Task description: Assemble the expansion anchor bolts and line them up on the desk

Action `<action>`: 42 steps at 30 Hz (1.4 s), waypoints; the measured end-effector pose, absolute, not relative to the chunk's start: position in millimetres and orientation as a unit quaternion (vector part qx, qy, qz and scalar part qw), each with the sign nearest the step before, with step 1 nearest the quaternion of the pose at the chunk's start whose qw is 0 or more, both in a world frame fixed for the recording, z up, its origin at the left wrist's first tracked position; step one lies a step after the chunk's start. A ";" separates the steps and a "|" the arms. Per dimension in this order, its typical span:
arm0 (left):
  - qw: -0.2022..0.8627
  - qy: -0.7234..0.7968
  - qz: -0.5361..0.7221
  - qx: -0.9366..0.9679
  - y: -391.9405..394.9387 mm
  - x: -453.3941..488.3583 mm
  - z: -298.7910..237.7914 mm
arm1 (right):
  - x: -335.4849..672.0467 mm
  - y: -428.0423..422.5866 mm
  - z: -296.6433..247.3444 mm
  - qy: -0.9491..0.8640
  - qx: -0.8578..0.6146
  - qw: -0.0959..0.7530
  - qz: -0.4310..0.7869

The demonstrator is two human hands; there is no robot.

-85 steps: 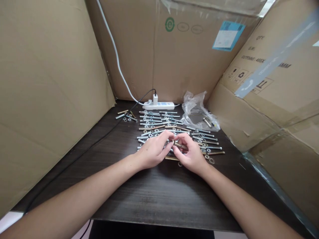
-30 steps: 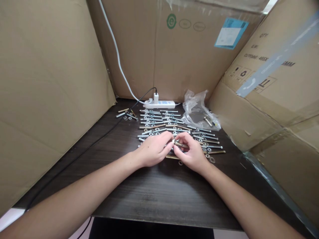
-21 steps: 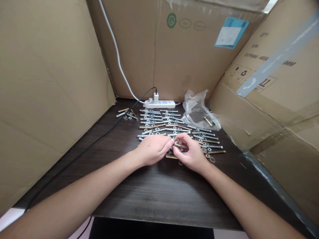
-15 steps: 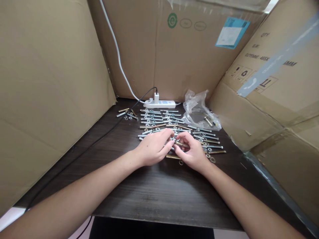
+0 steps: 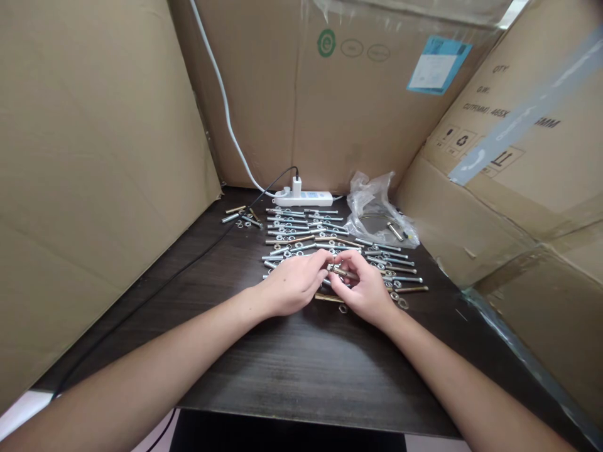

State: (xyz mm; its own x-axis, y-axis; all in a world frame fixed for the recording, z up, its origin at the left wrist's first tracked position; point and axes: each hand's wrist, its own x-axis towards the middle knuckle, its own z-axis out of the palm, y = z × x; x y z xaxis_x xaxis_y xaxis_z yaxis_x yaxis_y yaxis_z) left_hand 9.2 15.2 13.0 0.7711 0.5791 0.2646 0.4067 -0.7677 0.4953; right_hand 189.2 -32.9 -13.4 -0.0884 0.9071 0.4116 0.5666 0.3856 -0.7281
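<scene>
Between my fingertips is a short metal anchor bolt [image 5: 340, 272], with what looks like a nut at its left end. My right hand [image 5: 366, 290] pinches the bolt's shaft between thumb and fingers. My left hand [image 5: 298, 284] is closed at the nut end, thumb and index fingertips pressed in close; its other fingers are partly hidden. Just below the hands lie a brass-coloured bolt or tube [image 5: 330, 298] and a loose hex nut [image 5: 343, 309]. Rows of bolts [image 5: 288, 227] with nuts and washers spread behind the hands and to their right, partly covered by them.
At the back stands a white power strip [image 5: 311, 199] with a plug and cables. A clear plastic bag [image 5: 372, 201] sits at the back right. A small pile of bolts and sleeves [image 5: 233, 217] lies at the left. Cardboard walls [image 5: 254, 113] enclose the dark table [image 5: 282, 370].
My left fingertips have shifted slightly around the end of the bolt, so more of its nut end shows. My right hand keeps its pinch in nearly the same place.
</scene>
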 end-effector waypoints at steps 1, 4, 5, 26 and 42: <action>0.205 0.273 0.202 0.918 15.9 9.7 12.6 | 189.3 -32.9 -13.4 -0.713 -0.519 0.431 0.194; 0.185 0.288 0.196 0.919 18.0 11.8 9.8 | 189.2 -33.6 -12.5 -0.722 -0.521 0.417 0.183; 0.174 0.290 0.196 0.921 18.7 12.6 8.4 | 189.0 -33.9 -11.9 -0.725 -0.522 0.413 0.180; 0.138 0.296 0.205 0.923 17.2 14.0 5.2 | 186.2 -34.1 -7.8 -0.727 -0.509 0.411 0.209; 0.294 0.388 0.198 0.851 15.8 17.4 5.7 | 186.0 -36.7 -9.4 -0.743 -0.493 0.408 0.195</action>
State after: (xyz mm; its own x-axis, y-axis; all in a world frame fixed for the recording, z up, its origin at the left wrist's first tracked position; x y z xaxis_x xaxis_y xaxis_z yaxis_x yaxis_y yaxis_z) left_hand 17.4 15.8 5.7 0.6210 0.7763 0.1078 0.5437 -0.5258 0.6541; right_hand 186.0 -36.7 -9.4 -0.1803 0.8925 0.4135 0.5734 0.4369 -0.6930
